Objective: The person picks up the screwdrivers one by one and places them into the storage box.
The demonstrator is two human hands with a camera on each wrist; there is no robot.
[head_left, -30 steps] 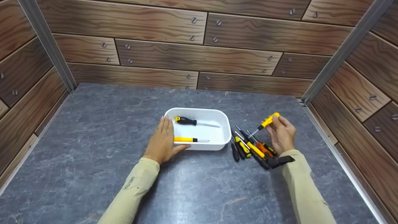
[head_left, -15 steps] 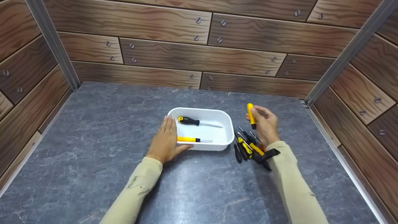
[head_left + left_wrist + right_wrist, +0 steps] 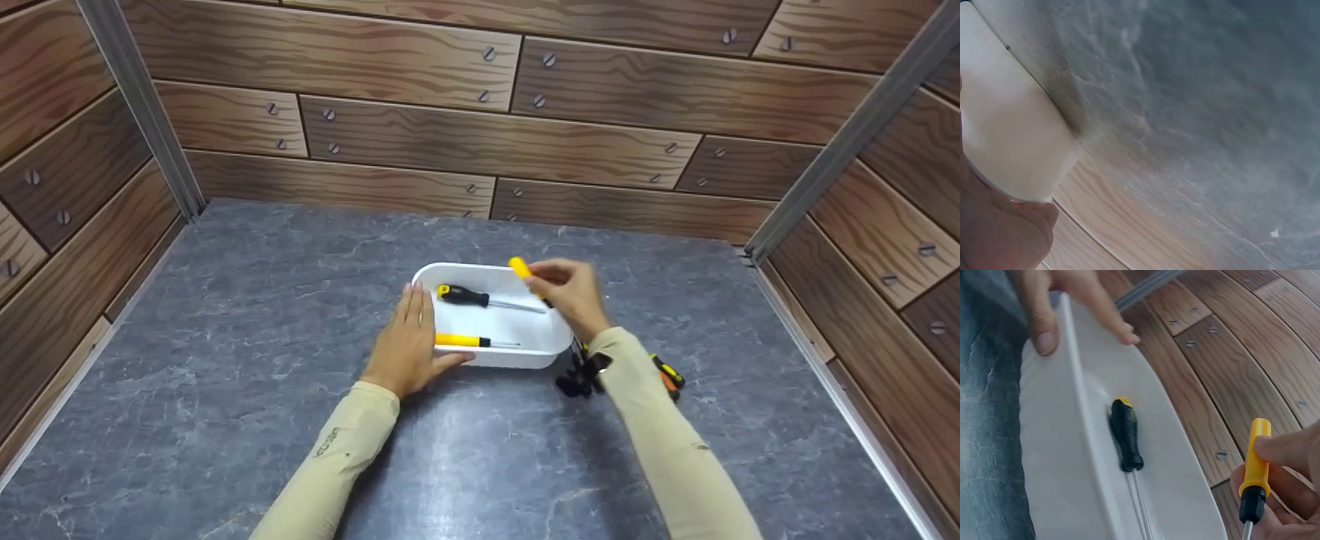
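Note:
My left hand (image 3: 403, 341) rests on the left end of a white plastic bin (image 3: 510, 360), fingers straight along that end and thumb against the front wall. Between thumb and fingers my right hand (image 3: 574, 294) pinches a screwdriver (image 3: 1255, 464) with a yellow handle and black collar. It hangs over the bin's right part; its tip is hidden in the head view. Inside the bin lie a black-and-yellow screwdriver (image 3: 466, 297) towards the back and a yellow-handled screwdriver (image 3: 459, 340) along the front wall. In the left wrist view, part of the left hand (image 3: 1008, 233) touches the bin's outside.
Right of the bin, several more screwdrivers lie in a pile, largely covered by the right forearm; a black-and-yellow handle (image 3: 667, 370) shows past the sleeve. The grey marbled tabletop (image 3: 300, 300) meets wood-patterned walls (image 3: 390, 127) at the back and sides.
My right hand has carried the yellow-handled screwdriver leftward from above the pile to over the bin. The left hand has stayed on the bin; the head view has shifted slightly.

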